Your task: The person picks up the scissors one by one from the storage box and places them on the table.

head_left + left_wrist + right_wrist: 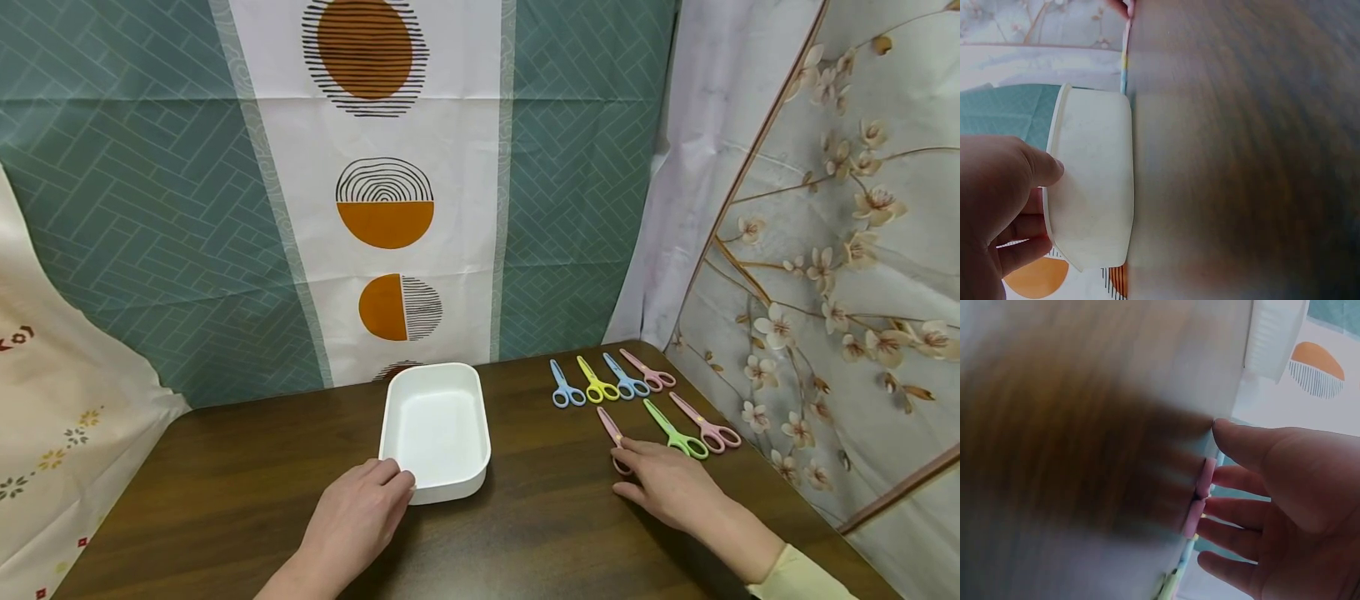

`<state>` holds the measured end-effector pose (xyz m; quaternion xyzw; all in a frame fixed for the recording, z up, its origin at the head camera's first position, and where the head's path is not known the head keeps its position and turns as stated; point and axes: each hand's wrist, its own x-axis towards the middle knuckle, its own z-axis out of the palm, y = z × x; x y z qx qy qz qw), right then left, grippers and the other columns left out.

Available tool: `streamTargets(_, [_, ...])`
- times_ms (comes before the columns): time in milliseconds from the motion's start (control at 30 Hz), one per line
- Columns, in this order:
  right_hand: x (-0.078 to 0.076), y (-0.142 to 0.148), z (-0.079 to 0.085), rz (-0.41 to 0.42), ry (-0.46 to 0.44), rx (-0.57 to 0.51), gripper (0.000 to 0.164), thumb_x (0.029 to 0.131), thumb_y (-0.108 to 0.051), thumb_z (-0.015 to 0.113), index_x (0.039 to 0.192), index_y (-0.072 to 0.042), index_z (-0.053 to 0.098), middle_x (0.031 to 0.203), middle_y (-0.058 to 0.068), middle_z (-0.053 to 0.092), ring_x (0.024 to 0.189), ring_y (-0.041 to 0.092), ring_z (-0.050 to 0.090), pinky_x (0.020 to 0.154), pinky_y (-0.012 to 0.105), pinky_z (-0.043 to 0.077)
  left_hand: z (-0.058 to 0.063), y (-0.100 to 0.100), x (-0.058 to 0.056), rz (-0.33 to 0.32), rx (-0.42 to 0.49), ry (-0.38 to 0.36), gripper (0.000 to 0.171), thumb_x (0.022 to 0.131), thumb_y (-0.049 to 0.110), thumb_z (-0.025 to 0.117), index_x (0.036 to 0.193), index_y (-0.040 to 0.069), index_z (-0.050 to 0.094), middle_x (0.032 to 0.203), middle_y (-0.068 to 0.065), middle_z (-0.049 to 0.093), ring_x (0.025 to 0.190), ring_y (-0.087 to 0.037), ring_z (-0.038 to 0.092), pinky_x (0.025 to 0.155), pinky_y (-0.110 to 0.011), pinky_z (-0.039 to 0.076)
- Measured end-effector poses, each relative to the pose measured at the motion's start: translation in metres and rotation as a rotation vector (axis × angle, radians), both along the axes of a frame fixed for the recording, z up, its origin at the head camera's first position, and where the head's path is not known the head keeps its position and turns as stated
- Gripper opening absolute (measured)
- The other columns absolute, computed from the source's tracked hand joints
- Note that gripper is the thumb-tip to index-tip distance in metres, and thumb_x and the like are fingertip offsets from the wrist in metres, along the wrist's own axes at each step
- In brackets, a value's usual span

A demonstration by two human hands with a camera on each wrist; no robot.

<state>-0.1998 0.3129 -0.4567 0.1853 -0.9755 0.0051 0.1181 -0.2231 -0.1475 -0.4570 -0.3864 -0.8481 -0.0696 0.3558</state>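
Note:
A white rectangular dish stands on the brown table, and my left hand grips its near-left rim. In the left wrist view the thumb lies on the outside wall of the dish, with the other fingers over the rim. Over at the right, my right hand reaches down to a pair of pink scissors, partly covering its handles. The right wrist view has its fingertips touching the pink handle loops, fingers nearly straight and thumb apart from them. The inside of the dish holds nothing.
Beside the right hand lie green scissors and another pink pair. Behind them is a row with blue scissors, yellow scissors, another blue pair and a pink pair. Patterned cloth hangs at the back and along both sides.

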Motion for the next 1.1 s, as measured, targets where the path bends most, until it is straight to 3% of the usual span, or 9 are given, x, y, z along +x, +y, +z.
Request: streamTargets(1100, [0.000,0.023,0.000,-0.045,-0.021,-0.055,0.050,0.096,-0.034,0.086,0.132,-0.002,0.076,0.141,0.024,0.070,0.127,0.044,0.069,0.103,0.060,0.055,0.000,0.000,0.000,-0.002,-0.002,-0.003,0.035,0.079,0.006,0.092,0.083,0.020,0.061,0.079,0.008,0.051,0.073,-0.014,0.058,0.063,-0.028,0.048])
